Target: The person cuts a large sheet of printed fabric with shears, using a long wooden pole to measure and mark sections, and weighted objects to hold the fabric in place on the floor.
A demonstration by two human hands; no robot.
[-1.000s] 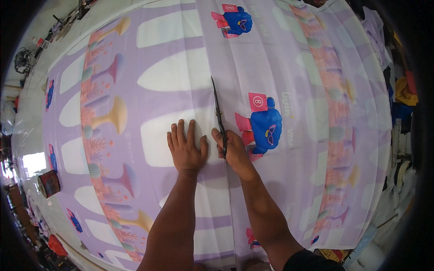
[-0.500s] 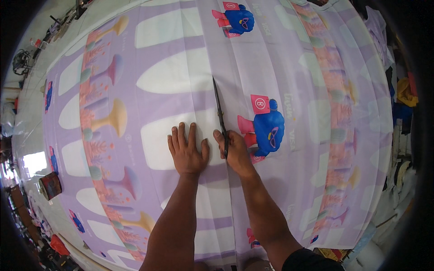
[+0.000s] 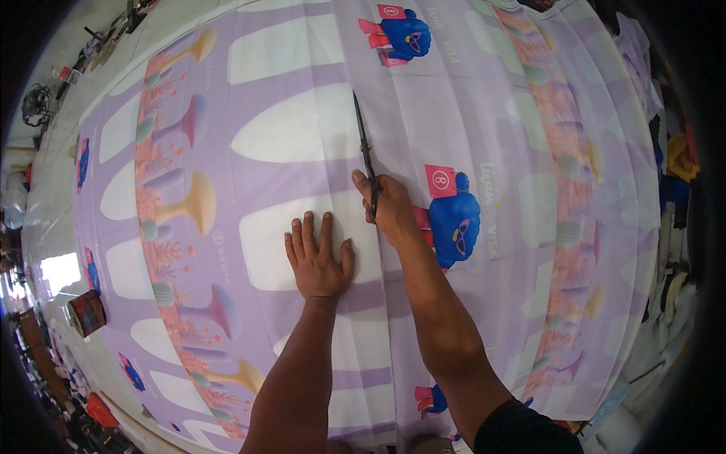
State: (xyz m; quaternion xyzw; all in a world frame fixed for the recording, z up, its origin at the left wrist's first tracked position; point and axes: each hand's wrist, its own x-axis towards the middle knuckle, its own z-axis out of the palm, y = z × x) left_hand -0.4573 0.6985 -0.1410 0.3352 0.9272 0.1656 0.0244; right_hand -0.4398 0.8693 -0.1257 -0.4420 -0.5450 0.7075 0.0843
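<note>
A wide sheet of printed lilac fabric (image 3: 299, 178) spreads beneath both hands, patterned with white arches, mushroom shapes and blue cartoon figures. My right hand (image 3: 392, 203) grips a pair of dark scissors (image 3: 365, 140) by the handles, its blades aimed away from me along a lengthwise line in the fabric. From the hand back towards me, the cut edges run as a thin dark slit. My left hand (image 3: 321, 261) lies flat with spread fingers on a white arch, left of the slit. Folds partly ripple the fabric on the right.
Beyond the fabric's left edge, a dark reddish tin (image 3: 87, 313) stands on a pale glossy surface. A black wire-like object (image 3: 35, 104) lies at the far left. Yellow cloth (image 3: 681, 155) and other textiles are heaped along the right side.
My right hand has moved forward with the scissors, whose tips are now farther along the fabric, and the slit behind them is longer. My left hand stays flat in nearly the same spot.
</note>
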